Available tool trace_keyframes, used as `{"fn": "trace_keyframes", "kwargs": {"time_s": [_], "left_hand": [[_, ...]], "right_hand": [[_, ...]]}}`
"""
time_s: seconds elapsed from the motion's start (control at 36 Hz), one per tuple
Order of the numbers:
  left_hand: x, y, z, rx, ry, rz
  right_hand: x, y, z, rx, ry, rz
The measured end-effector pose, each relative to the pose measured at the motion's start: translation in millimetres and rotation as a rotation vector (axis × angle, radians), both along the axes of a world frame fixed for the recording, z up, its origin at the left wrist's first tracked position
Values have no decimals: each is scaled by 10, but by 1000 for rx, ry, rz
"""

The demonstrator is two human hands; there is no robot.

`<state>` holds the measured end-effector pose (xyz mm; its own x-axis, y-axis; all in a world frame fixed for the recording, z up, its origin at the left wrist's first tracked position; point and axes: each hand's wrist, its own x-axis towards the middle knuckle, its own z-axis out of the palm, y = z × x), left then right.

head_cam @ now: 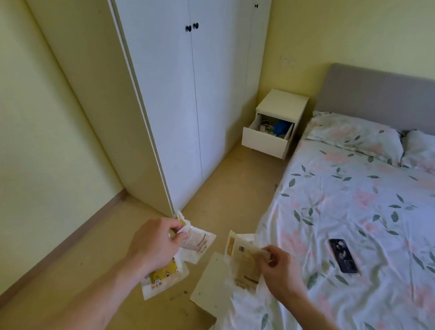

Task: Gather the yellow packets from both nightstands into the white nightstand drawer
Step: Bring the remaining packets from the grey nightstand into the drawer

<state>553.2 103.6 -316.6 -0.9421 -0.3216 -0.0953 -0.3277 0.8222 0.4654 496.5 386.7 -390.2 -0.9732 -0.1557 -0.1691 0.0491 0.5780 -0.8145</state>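
Ahead, bed [363, 215] and wardrobe [190, 97] flank the open white nightstand drawer [266, 140].

A pale tan floor [238, 182] carries a tall white wardrobe [180, 96], a small white nightstand [280, 110] with its drawer pulled open, and a bed in floral white sheets [350, 214], on which lie two pillows [356, 135] and a dark phone [343, 255]

yellow packets [197, 241] in hand; white nightstand drawer [265, 140] open.
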Motion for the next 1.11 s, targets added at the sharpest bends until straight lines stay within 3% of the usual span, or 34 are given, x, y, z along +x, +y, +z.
{"fn": "trace_keyframes", "kwargs": {"time_s": [0.28, 0.78, 1.11], "left_hand": [[-841, -1390, 79, -47, -26, -27], [-3275, -2773, -70, -10, -16, -324], [-4871, -2800, -122, -10, -9, -579]], "right_hand": [[-869, -1382, 165, -27, 0, -27], [-2632, -2695, 317, -32, 50, -283], [-3488, -3045, 323, -30, 29, -552]]}}
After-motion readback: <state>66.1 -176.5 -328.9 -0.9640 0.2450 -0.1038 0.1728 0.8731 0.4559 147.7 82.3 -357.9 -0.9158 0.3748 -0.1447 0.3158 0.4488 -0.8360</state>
